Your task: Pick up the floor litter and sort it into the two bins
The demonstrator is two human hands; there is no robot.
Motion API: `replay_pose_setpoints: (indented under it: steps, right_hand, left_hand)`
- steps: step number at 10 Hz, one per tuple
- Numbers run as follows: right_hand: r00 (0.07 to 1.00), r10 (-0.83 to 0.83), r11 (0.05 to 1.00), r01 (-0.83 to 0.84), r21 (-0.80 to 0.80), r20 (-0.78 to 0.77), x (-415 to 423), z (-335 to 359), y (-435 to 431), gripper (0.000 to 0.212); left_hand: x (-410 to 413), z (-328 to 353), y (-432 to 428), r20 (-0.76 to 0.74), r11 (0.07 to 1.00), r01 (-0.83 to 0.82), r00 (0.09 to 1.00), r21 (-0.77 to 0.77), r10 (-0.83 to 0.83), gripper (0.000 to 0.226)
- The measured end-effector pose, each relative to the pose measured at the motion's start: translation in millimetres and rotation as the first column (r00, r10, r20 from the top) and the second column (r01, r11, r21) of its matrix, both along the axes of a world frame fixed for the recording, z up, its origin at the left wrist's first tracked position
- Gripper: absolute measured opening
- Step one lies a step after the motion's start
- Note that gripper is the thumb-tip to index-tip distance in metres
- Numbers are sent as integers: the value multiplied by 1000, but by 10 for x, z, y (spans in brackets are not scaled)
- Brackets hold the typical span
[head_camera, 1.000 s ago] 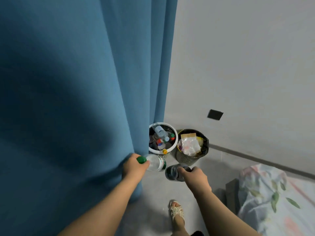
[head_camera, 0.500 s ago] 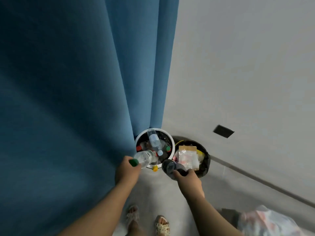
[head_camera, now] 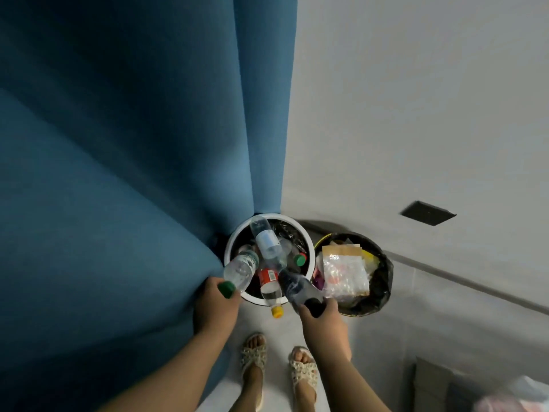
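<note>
My left hand grips a clear bottle with a green cap by its neck, its base pointing over the white-rimmed bin. My right hand holds a dark bottle with a black cap, its base over the same bin's near rim. That bin holds several plastic bottles, one with a red label and yellow cap leaning out over the rim. Beside it on the right stands a black-lined bin with a clear plastic bag and brown paper inside.
A blue curtain hangs at the left, touching my left hand and the white bin. A grey wall with a dark socket plate runs behind the bins. My sandalled feet stand on the pale floor. Patterned fabric lies at bottom right.
I have stepped closer to the bins. Both hands carried their bottles forward and now hold them over the white bin's near rim.
</note>
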State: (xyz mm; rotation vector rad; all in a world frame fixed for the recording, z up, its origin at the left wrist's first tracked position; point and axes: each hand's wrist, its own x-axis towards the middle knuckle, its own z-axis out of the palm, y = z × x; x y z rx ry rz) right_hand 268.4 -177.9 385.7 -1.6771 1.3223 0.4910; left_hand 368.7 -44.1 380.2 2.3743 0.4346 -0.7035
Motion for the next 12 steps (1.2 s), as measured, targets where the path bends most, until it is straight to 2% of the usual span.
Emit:
replay_pose_setpoints:
  steps: [3, 6, 8, 9, 10, 11, 12]
  right_hand:
    - [989, 89, 996, -92, -21, -120, 226, -714, -94, 22]
    - [979, 149, 988, -143, 50, -138, 482, -1282, -113, 25]
    - [980, 53, 992, -31, 122, -189, 511, -1548, -65, 24]
    - [977, 15, 988, 18, 155, -212, 482, -1607, -63, 36]
    - [980, -39, 981, 76, 179, -198, 443, -1593, -59, 56]
    - [986, -74, 981, 99, 168, -152, 388, -1544, -79, 64]
    - [991, -69, 987, 85, 140, -111, 350, -1447, -81, 62]
  left_hand:
    - [220, -863, -166, -49, 997, -61, 997, 41, 63, 32]
    - [272, -1491, -257, -99, 996, 33, 995, 89, -24, 29]
    - [233, -1689, -226, -163, 994, 44, 986, 102, -27, 24]
    - [256, -1702, -204, -155, 993, 60, 987, 101, -44, 27]
    - [236, -1688, -145, -161, 990, 102, 983, 95, -85, 31]
    - [229, -1640, -103, -157, 983, 155, 978, 103, -138, 36]
    - [218, -1557, -65, -150, 969, 216, 969, 123, -197, 40]
